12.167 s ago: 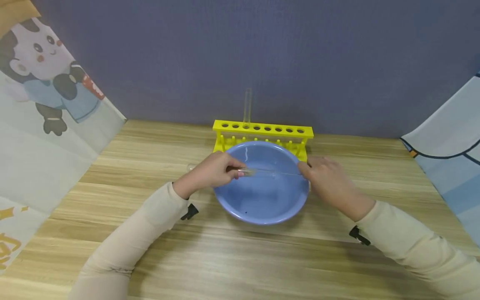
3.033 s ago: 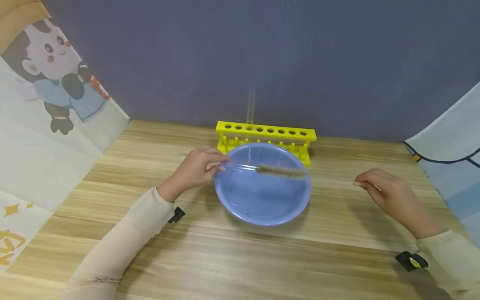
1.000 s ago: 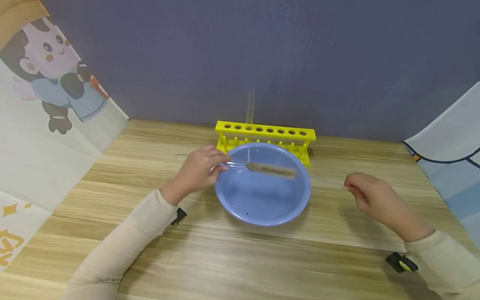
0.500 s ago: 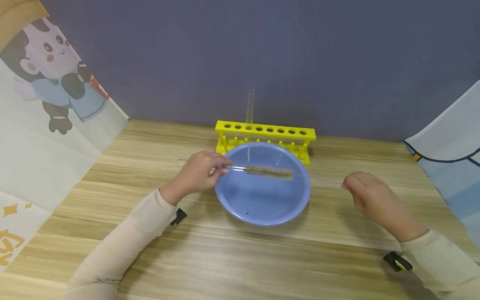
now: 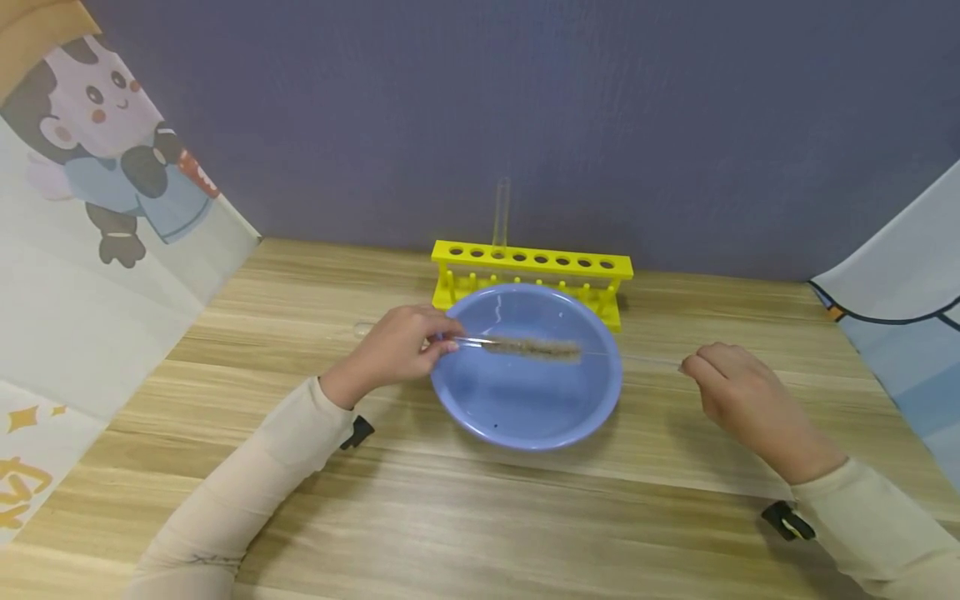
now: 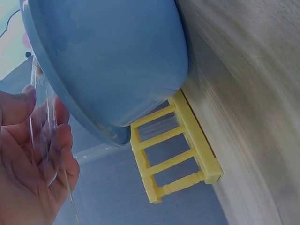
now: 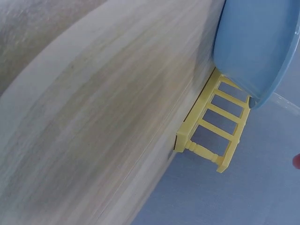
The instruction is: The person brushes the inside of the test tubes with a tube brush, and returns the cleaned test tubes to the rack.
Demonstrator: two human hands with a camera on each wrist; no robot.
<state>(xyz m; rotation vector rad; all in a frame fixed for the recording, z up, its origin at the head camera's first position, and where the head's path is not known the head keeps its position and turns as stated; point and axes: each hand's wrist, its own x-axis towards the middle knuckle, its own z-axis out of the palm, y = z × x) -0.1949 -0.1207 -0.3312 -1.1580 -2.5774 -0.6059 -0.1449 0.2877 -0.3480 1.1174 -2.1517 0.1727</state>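
Note:
Over the basin, my left hand (image 5: 408, 342) grips a clear glass test tube (image 5: 471, 340) lying nearly level, its rounded end sticking out left of the hand. The left wrist view shows thumb and curved fingers about the glass (image 6: 47, 126). Tan bristles of a test tube brush (image 5: 532, 349) line up with the tube and overlap its right part in the head view. My right hand (image 5: 750, 408) pinches the brush's thin wire handle (image 5: 645, 359) to the right of the basin. Only a fingertip (image 7: 296, 161) of it shows in the right wrist view.
A blue plastic basin (image 5: 517, 408) stands on the wood-grain table (image 5: 420, 517) beneath the tube and brush. Right behind it is a yellow test tube rack (image 5: 551, 260), with another clear tube (image 5: 501, 212) upright in it. A dark wall (image 5: 675, 125) rises at the back.
Since 3 seconds ago the right hand and brush have moved left toward the left hand. The left hand has dipped slightly with the tube. Twelve seconds ago the hands were closer together.

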